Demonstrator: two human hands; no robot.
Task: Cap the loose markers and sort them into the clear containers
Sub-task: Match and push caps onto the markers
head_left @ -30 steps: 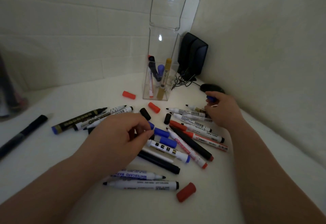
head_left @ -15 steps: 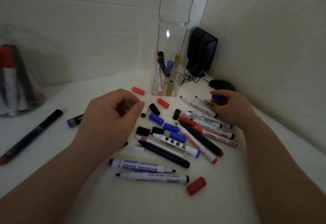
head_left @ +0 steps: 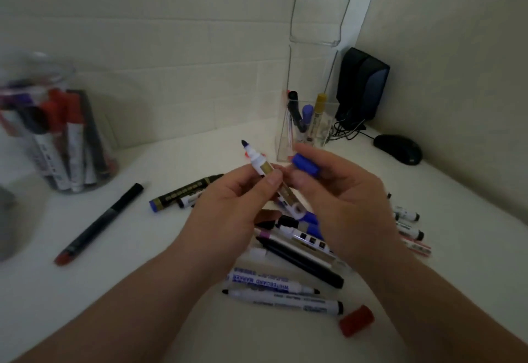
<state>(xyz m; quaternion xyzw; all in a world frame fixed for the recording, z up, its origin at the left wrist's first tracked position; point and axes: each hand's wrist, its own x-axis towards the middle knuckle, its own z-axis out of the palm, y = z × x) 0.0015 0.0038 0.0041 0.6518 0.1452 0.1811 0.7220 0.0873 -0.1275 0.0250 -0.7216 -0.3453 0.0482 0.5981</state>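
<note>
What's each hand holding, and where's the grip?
Left hand holds the uncapped marker mid-barrel, tip up. Right hand pinches the blue cap by its sides.

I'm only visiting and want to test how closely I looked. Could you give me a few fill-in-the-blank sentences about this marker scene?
1. The right hand pinches a cap coloured ____.
2. The marker gripped by the left hand has ____ cap on its tip.
3. The loose cap lying nearest the viewer is ____.
4. The black computer mouse lies to the ____ of the rectangular clear container.

Missing words: blue; no; red; right.
</note>
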